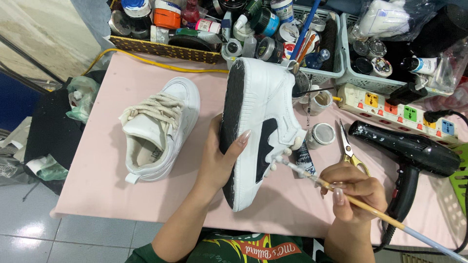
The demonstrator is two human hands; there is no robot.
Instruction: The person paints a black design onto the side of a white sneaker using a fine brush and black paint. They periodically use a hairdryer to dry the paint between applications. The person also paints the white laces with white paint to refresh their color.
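Right hand (352, 189) gripping paintbrush (341, 194), tip touching white sneaker (258, 117) just left, left hand (219, 158) clasping its sole, long axis running near to far, above pink table (146, 195).

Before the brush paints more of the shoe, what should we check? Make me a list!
1. Left hand grips the white sneaker firmly, sole side turned toward the hand: ok.
2. Right hand holds the paintbrush like a pencil: ok.
3. Brush tip rests at the edge of the black side panel: ok.
4. Enough paint on the bristles: cannot tell, the tip is too small to see.
5. Open paint jar stands within reach beside the shoe: ok.
6. Scissors and black hair dryer lie close to the painting hand on the pink table: not ok, could be bumped.
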